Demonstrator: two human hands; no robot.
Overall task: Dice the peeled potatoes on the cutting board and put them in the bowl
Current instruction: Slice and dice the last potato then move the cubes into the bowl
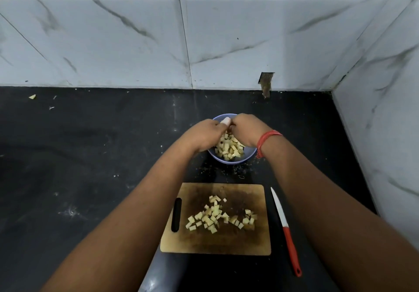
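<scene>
while both hands are hovering cupped together over the bowl (226, 159), the left hand (207, 134) and right hand (246, 130) are hiding their grip; potato cubes (230, 147) are lying inside, more cubes (215, 215) on the cutting board (215, 241), knife (286, 228) beside it.

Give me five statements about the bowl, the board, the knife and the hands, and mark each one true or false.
1. Both hands, left hand and right hand, are over the bowl. True.
2. The knife lies on the cutting board. False: it lies on the counter, right of the board.
3. Potato cubes remain on the board. True.
4. The bowl is empty. False: it holds potato cubes.
5. The knife handle is red. True.
</scene>
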